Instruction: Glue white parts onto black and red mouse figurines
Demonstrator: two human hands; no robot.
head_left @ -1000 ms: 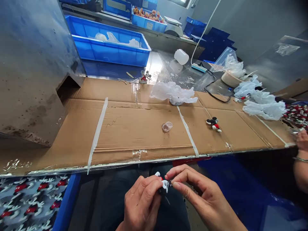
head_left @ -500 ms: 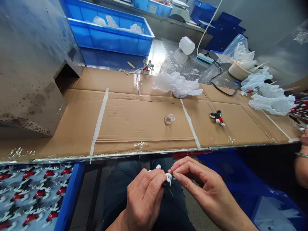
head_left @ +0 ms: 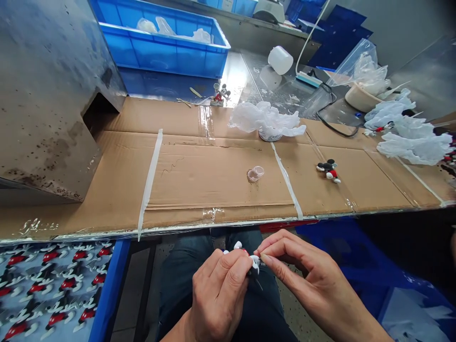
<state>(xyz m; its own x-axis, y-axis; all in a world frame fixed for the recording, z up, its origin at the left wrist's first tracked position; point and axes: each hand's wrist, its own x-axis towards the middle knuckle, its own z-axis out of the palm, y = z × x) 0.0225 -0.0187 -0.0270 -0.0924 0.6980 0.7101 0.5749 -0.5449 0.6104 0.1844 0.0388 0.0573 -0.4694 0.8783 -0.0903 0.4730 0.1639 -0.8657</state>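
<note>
Above my lap, my left hand (head_left: 223, 287) is closed around a small mouse figurine (head_left: 255, 264) in black, white and red. Its white foot and part of its head stick out past the fingers, and a thin pointed piece juts down below. My right hand (head_left: 306, 275) pinches thumb and fingertips together at the figurine's white face; whatever lies between them is too small to make out. Another mouse figurine (head_left: 329, 171) lies on the cardboard to the right. Nearer the middle sits a small clear cup (head_left: 255, 174) with brownish residue.
Cardboard (head_left: 213, 175) covers the bench. A metal box (head_left: 50, 95) stands left, above a blue tray (head_left: 107, 294) with rows of figurines. Crumpled white plastic (head_left: 265, 118), a standing mouse figurine (head_left: 220, 96), and a blue bin (head_left: 164, 52) are farther back.
The view has shifted slightly, so the bench scene sits a little to the right. Both hands keep their hold on the figurine. The co-worker's arm at the right edge has mostly left the view.
</note>
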